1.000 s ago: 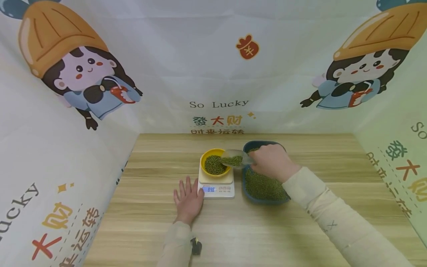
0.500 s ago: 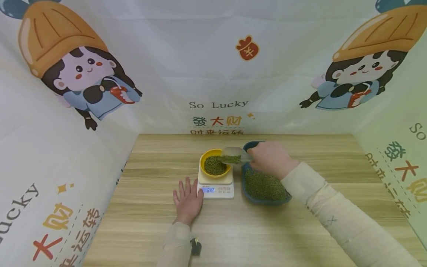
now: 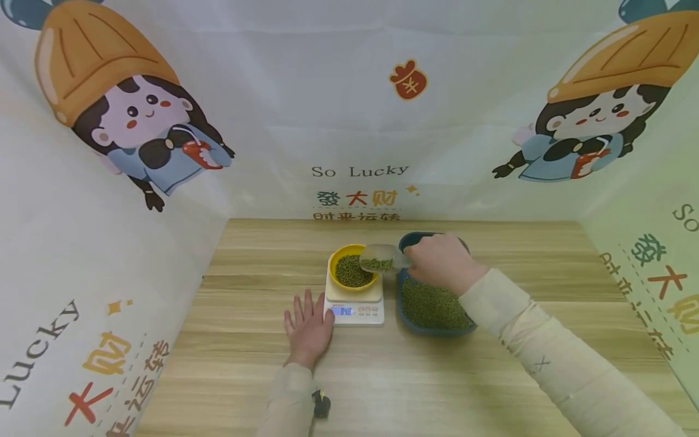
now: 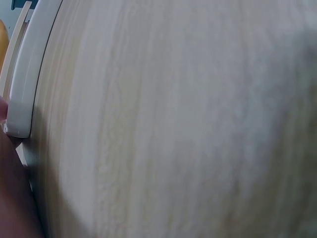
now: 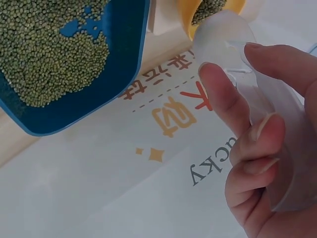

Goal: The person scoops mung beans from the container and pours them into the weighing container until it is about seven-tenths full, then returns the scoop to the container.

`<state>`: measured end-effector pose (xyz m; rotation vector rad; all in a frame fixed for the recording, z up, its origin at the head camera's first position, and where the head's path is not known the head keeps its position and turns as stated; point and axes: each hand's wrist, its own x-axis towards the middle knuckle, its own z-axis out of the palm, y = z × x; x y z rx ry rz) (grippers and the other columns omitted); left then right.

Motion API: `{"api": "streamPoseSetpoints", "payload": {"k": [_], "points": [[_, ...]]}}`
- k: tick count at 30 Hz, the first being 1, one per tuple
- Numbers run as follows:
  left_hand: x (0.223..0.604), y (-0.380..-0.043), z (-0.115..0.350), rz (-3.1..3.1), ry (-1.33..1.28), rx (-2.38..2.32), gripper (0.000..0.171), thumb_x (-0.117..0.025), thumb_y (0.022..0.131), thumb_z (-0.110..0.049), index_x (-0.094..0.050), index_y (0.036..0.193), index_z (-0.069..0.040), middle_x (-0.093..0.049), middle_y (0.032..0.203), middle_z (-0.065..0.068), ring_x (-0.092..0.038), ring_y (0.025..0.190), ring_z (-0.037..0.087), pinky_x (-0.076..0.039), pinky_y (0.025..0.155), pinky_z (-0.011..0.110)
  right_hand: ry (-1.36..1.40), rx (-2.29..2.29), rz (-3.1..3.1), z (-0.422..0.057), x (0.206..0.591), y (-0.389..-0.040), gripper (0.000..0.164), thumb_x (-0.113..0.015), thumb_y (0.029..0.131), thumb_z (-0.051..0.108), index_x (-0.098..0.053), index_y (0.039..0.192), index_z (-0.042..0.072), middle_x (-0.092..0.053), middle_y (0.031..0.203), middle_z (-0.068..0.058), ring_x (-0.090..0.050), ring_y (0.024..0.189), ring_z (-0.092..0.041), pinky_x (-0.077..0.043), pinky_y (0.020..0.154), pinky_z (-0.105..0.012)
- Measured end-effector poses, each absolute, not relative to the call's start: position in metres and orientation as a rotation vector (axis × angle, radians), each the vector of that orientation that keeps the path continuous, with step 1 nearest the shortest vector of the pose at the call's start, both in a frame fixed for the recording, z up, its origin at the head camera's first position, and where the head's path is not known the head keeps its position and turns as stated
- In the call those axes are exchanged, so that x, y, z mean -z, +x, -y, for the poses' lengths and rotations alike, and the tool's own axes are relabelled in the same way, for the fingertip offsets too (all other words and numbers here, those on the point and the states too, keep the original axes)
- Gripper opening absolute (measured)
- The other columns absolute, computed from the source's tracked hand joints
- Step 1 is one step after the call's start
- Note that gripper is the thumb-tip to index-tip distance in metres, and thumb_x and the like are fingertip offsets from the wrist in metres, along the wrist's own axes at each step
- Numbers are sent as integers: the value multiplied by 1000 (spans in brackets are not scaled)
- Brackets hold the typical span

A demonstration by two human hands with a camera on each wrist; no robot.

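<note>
My right hand grips a clear plastic scoop, fingers curled round its handle in the right wrist view. Some green mung beans lie in the scoop, whose front end hangs over the right rim of a small yellow bowl. More mung beans fill part of that bowl, which stands on a white digital kitchen scale. The lit display appears to read 84.8. My left hand rests on the table with spread fingers, its thumb at the scale's left front edge.
Right of the scale stands a blue tub holding many mung beans, partly under my right hand. The wood-grain table meets printed white sheeting at the back and sides. A small black object sits by my left wrist.
The display has gone from about 89.8 to 84.2, then 84.8. The scoop has shifted only slightly over the bowl's rim and seems to hold fewer beans. My left hand has stayed still.
</note>
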<state>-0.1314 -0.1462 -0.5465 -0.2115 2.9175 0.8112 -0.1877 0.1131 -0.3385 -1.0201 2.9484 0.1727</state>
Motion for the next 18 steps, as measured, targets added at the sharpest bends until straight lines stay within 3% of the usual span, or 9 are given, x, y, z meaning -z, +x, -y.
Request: {"api": "streamPoseSetpoints", "payload": {"k": [6,18], "points": [[545,-130,146,-2908,-208,-811,55,-24,102,-38,-26,150,-13,-2,159,13,10,140,36,10,109,61,-1064,-224,-2960,-111,339,-187,15,-69,83,26,-67,83,11,-50,53,3,-43,44,-12,-47,41,-34],[543,-130,145,-2907,-219,-780,56,-24,101,-41,-25,151,-14,-2,159,11,11,141,34,10,110,59,-1097,-307,-3000,-111,342,-187,18,-69,82,27,-65,84,10,-52,53,2,-46,43,-13,-49,40,-35]]}}
